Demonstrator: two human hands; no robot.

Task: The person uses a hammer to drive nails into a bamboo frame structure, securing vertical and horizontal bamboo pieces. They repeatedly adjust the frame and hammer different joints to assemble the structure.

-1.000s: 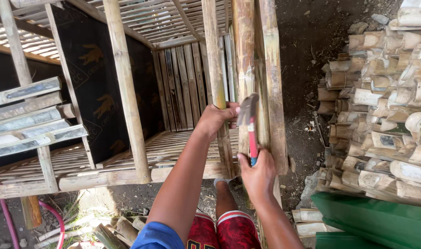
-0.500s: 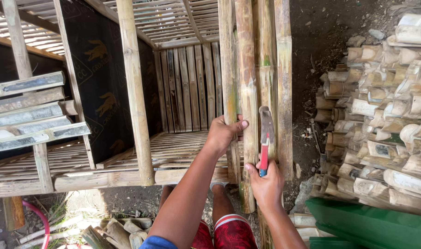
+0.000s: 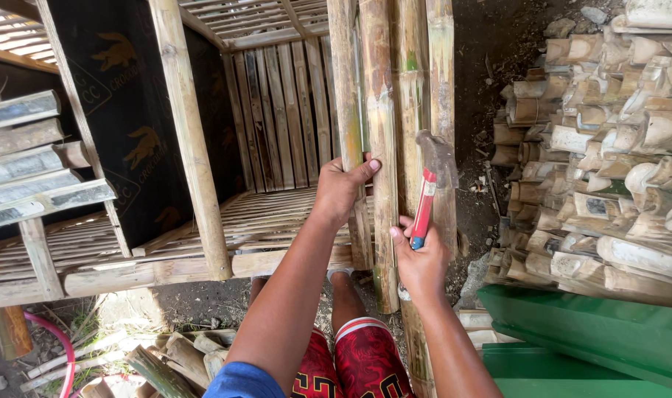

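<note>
the step in hand looks like nailing an upright bamboo pole (image 3: pixel 381 147) to the slatted bamboo frame (image 3: pixel 189 140). to do it well, the left hand (image 3: pixel 341 190) should pin the pole flat against the frame and keep its fingers away from where the hammer head lands, with short square blows. the left fingers are wrapped around the pole's left edge, thumb across its front. the right hand (image 3: pixel 422 262), just right of the pole, has its fingers clamped on the red-and-blue handle of a claw hammer (image 3: pixel 429 184), head raised beside the pole. the pole is pale tan with green streaks and ringed nodes, standing among similar poles. cut bamboo offcuts (image 3: pixel 609 147) are stacked well right of the pole.
</note>
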